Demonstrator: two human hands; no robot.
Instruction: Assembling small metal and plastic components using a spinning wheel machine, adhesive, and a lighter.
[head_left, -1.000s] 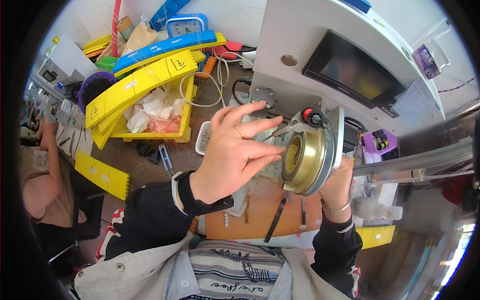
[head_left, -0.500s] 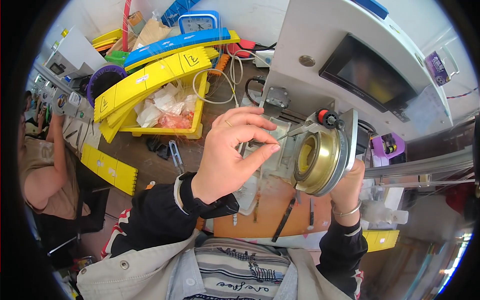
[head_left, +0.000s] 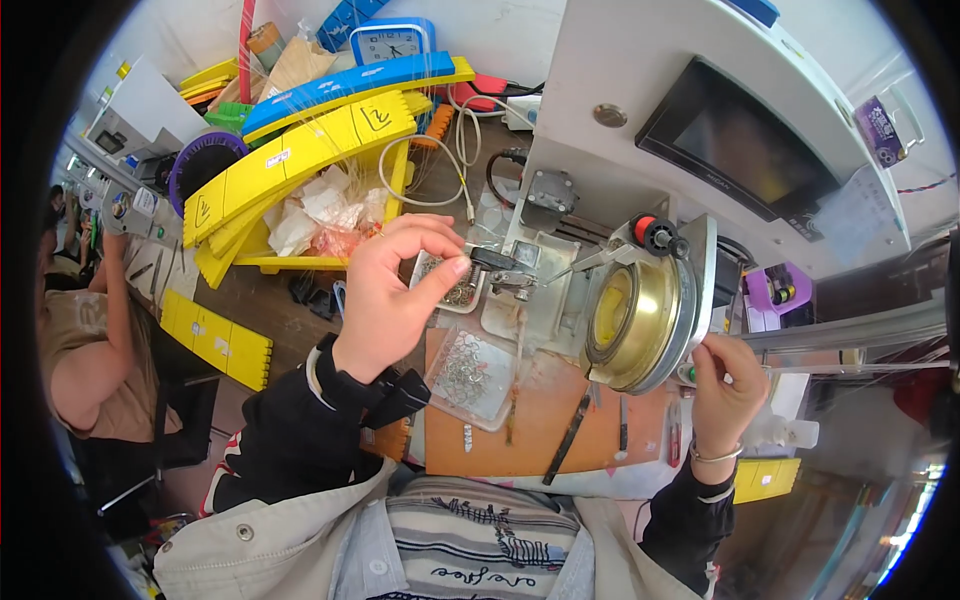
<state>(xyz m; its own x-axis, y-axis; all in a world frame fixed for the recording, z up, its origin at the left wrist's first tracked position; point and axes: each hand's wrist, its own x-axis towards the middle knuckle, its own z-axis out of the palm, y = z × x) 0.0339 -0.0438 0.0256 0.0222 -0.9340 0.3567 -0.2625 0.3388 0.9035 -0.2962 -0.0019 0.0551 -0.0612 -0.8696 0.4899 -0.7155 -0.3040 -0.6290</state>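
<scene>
Left hand (head_left: 385,295) half-curled by the metal clamp (head_left: 512,266), right hand (head_left: 730,392) beside the gold-coloured wheel (head_left: 655,320), I can't tell whether either grips; I should move both gently

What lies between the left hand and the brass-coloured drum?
In the head view, a small metal fixture and a pale plate lie between the left hand and drum.
</scene>
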